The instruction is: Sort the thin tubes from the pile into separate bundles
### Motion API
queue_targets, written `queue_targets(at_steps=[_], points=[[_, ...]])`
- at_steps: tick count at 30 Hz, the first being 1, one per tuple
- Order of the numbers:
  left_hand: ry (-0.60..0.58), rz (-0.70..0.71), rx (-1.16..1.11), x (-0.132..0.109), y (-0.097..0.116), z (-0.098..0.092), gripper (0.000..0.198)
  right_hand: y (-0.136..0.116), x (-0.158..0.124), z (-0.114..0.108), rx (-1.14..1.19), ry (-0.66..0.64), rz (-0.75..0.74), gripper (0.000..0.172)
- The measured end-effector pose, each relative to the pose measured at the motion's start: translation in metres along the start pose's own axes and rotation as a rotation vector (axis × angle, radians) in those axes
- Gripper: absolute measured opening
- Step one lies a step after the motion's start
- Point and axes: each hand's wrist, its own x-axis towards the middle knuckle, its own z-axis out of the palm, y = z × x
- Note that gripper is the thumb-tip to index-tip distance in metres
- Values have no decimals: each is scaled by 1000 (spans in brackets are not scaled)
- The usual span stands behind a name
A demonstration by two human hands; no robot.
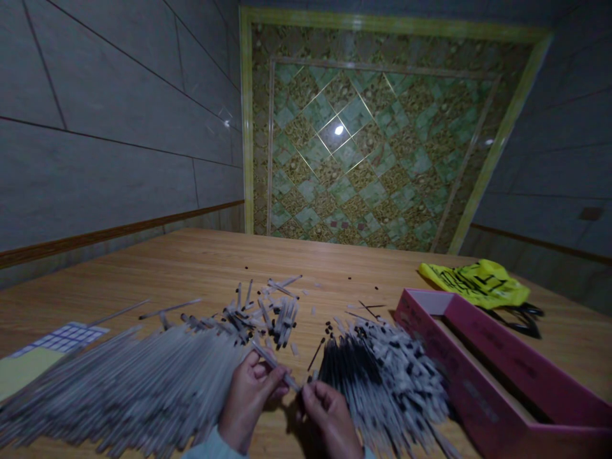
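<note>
My left hand [253, 389] is closed around a thin, translucent tube [275, 363] that slants down toward the right. At its lower end, the fingertips of my right hand [329, 414] are pinched together, with a small dark bit beside them. To the left lies a broad pile of long, translucent tubes [129, 389]. Beyond my hands, short pieces with black ends [282, 319] are scattered loosely. On the right, close to my right hand, sits a heap of thin sticks with black upper parts [354, 363] and pale, clear lower parts.
A long pink box [478, 376], open on top, stands at the right. Behind it is a yellow bag with black print [478, 284]. A checked sheet [62, 338] and a pale yellow paper [29, 373] lie at the left on the wooden table [191, 268].
</note>
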Motion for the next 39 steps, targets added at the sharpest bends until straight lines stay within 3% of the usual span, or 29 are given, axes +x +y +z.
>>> queue_targets(at_steps=[2, 7, 12, 18, 22, 30, 36, 39], points=[[-3, 2, 4, 0, 0, 0, 40, 1, 0, 1, 28, -17, 28, 47], [-5, -2, -8, 0, -1, -1, 40, -1, 0, 0, 19, 85, -66, 38], [8, -2, -3, -1, 1, 0, 41, 1, 1, 1, 51, -40, 49, 46], [37, -16, -28, 0, -1, 0, 43, 1, 1, -3, 27, 90, -37, 40], [29, -13, -23, 1, 1, 1, 42, 4, 1, -1, 111, -6, 19, 39], [64, 3, 1, -2, 8, 0, 39, 5, 3, 1, 158, -17, 90, 36], [77, -13, 1, -2, 9, 1, 40, -5, 1, 2, 172, -94, 172, 36], [61, -1, 0, -1, 6, 0, 39, -5, 1, 1, 146, -109, 148, 35]])
